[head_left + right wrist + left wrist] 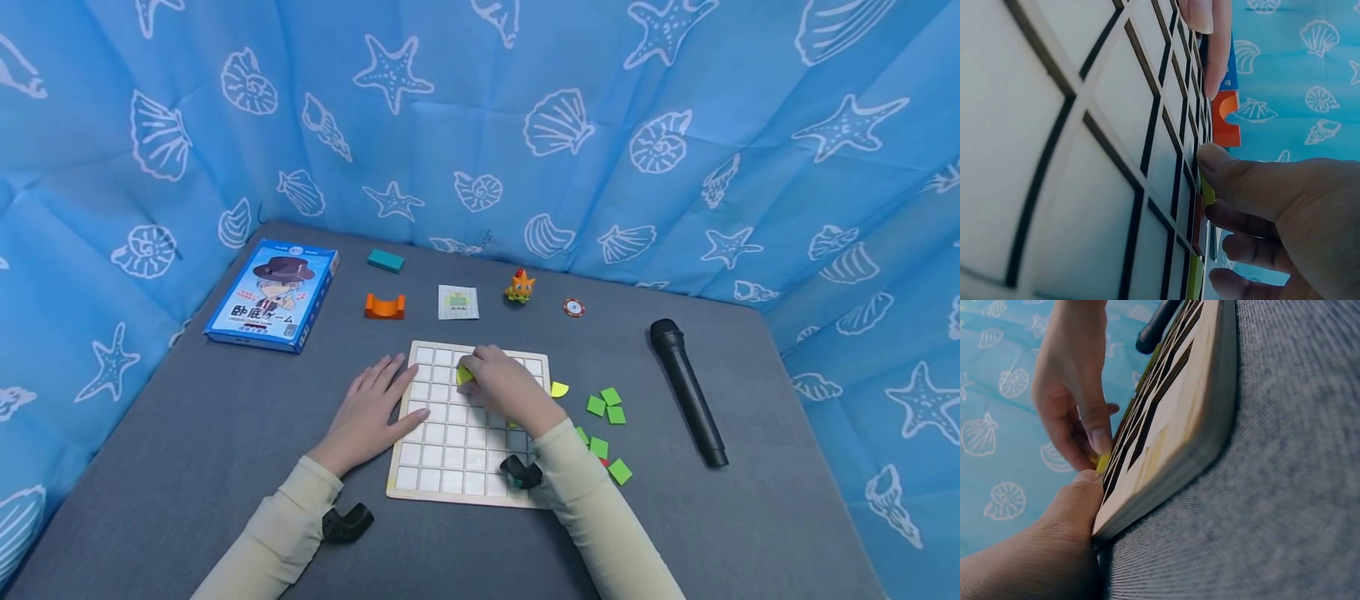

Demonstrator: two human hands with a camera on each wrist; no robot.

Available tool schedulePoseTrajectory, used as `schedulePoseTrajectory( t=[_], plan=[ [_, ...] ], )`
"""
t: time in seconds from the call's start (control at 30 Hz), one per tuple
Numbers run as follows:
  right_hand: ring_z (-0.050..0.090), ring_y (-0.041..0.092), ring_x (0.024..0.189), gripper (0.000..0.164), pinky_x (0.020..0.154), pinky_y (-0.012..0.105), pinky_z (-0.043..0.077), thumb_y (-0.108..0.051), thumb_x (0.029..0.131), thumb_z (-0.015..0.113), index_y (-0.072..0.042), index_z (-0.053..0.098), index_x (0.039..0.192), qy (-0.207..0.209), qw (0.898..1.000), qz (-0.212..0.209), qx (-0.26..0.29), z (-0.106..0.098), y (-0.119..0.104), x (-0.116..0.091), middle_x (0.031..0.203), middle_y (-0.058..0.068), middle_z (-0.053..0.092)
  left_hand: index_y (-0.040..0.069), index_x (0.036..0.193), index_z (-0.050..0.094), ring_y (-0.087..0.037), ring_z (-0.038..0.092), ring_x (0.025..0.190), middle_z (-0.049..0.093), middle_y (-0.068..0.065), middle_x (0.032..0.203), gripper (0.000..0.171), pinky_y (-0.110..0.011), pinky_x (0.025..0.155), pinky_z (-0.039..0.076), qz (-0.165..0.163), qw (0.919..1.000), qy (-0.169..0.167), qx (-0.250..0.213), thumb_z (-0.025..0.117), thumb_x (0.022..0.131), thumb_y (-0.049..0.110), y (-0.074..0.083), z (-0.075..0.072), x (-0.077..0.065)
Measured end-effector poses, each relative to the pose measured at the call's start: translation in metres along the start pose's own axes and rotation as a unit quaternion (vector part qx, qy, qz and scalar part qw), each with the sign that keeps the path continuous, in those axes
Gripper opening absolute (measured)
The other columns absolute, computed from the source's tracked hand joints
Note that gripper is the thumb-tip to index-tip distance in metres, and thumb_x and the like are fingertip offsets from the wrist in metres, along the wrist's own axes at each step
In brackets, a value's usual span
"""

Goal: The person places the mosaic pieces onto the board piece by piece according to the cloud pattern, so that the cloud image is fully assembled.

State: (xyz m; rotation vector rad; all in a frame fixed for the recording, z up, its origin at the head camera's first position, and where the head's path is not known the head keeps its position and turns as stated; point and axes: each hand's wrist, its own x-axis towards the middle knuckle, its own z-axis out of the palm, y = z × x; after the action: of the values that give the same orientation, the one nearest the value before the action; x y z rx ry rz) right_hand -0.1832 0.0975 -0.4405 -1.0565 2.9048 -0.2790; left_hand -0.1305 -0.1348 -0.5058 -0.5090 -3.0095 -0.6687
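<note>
A square grid board [452, 481] with white cells and a pale wooden rim lies on the table. My left hand [367, 421] is spread flat over its left edge, index finger and thumb reaching onto the rim and cells. Over the upper middle of the grid, my right hand [506, 385] pinches a yellow quarter-circle tile [464, 375] between thumb and fingers. In the right wrist view a dark red tile [1199, 222] and a yellow-green tile [1194, 275] sit on the board beside those fingers. The palm hides part of the upper cells.
Green square tiles [616, 415] and a yellow tile [559, 389] lie right of the board. Beyond them is a black microphone [688, 392]. Behind stand an orange block [385, 307], teal block [386, 261], pattern card [457, 302], toy figure [521, 287], chip [573, 307] and blue box [273, 296].
</note>
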Motion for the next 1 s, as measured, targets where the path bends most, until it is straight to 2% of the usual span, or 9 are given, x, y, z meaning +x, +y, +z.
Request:
schedulePoseTrajectory(
  t=[0.23,0.57,0.83,1.0],
  plan=[
    [0.056,0.015,0.091,0.029,0.081,0.030,0.050,-0.028,0.088,0.071,-0.010,0.068,0.110,0.007,1.000,0.002,-0.012,0.0022,0.0000,0.0040,0.101,0.001,0.063,0.019,0.151,0.031,-0.031,0.019,0.145,0.025,-0.009,0.158,0.075,-0.055,0.115,0.017,0.002,1.0000,0.002,0.003,0.046,0.091,0.063,0.0020,-0.0010,-0.0005],
    [0.055,0.015,0.085,0.031,0.074,0.032,0.052,-0.038,0.087,0.070,-0.012,0.069,0.104,0.022,0.999,0.017,-0.019,0.0035,-0.0007,0.0063,0.096,0.000,0.062,0.019,0.151,0.033,-0.031,0.020,0.145,0.025,-0.009,0.158,0.076,-0.056,0.114,0.017,0.000,1.0000,0.004,0.006,0.049,0.090,0.063,0.0024,-0.0024,-0.0010],
    [0.052,0.015,0.081,0.030,0.070,0.030,0.050,-0.038,0.087,0.070,-0.011,0.068,0.100,0.034,0.999,0.016,-0.028,0.0045,0.0004,0.0067,0.092,0.001,0.061,0.018,0.150,0.035,-0.032,0.022,0.144,0.027,-0.010,0.157,0.075,-0.056,0.114,0.018,0.005,0.9999,0.015,0.006,0.049,0.091,0.061,0.0014,0.0001,-0.0006],
    [0.053,0.015,0.081,0.030,0.070,0.031,0.050,-0.037,0.086,0.071,-0.011,0.069,0.100,0.044,0.999,0.010,-0.023,0.0041,0.0009,0.0059,0.092,0.001,0.061,0.018,0.150,0.034,-0.032,0.021,0.145,0.026,-0.010,0.157,0.075,-0.056,0.114,0.018,0.004,0.9999,0.011,0.009,0.048,0.091,0.062,0.0014,0.0002,-0.0007]
  ],
)
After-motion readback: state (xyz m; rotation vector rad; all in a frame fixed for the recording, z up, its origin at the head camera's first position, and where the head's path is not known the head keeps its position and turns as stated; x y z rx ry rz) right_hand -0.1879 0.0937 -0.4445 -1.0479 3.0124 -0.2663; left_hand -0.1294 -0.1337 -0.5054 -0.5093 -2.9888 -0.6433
